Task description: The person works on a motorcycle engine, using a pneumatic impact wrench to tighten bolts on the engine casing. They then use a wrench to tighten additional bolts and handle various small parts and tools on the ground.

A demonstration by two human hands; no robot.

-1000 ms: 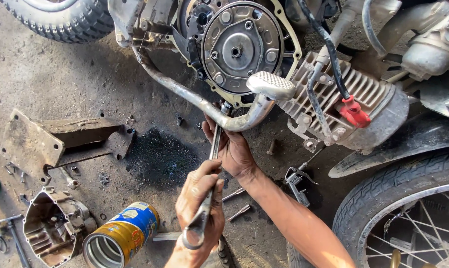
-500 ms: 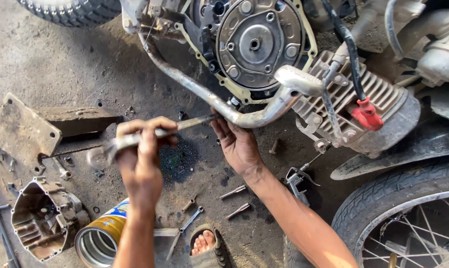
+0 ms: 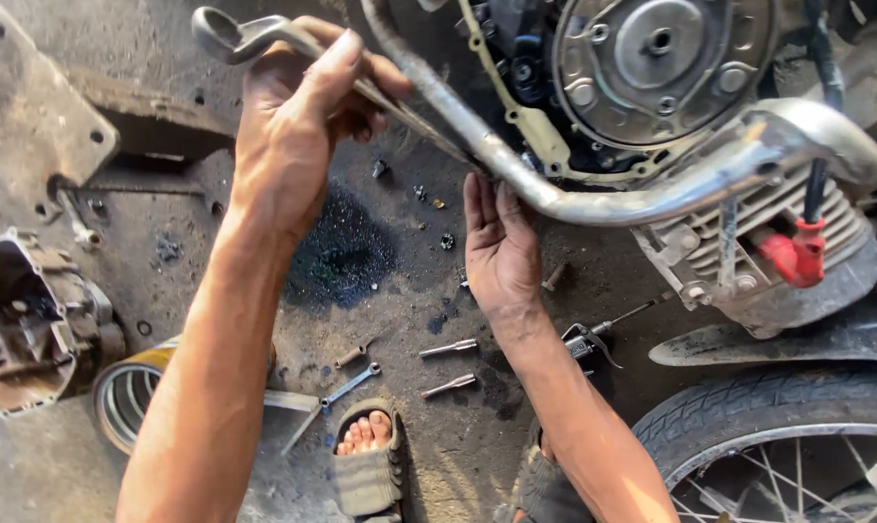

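Observation:
My left hand point(image 3: 298, 136) is shut on a long ring spanner point(image 3: 227, 34), whose ring end sticks out at the top left. Its shaft runs down right towards the underside of the motorcycle engine point(image 3: 661, 58). My right hand point(image 3: 499, 257) is held flat with the fingers pointing up. The fingertips touch the chrome exhaust pipe point(image 3: 651, 199) where the spanner's far end goes out of sight. The spanner's head is hidden behind the pipe.
A red spark plug cap point(image 3: 792, 254) sits by the cylinder fins. A tyre point(image 3: 777, 407) is at the bottom right. On the oily floor lie loose bolts point(image 3: 448, 349), a small spanner point(image 3: 346, 383), a tin can point(image 3: 128, 397), an engine casing point(image 3: 31, 320) and a metal plate point(image 3: 31, 116). My sandalled foot point(image 3: 366, 455) is below.
My left hand swung the spanner handle from low near my body round to the left and up. My right hand stayed at the pipe. The view has moved closer.

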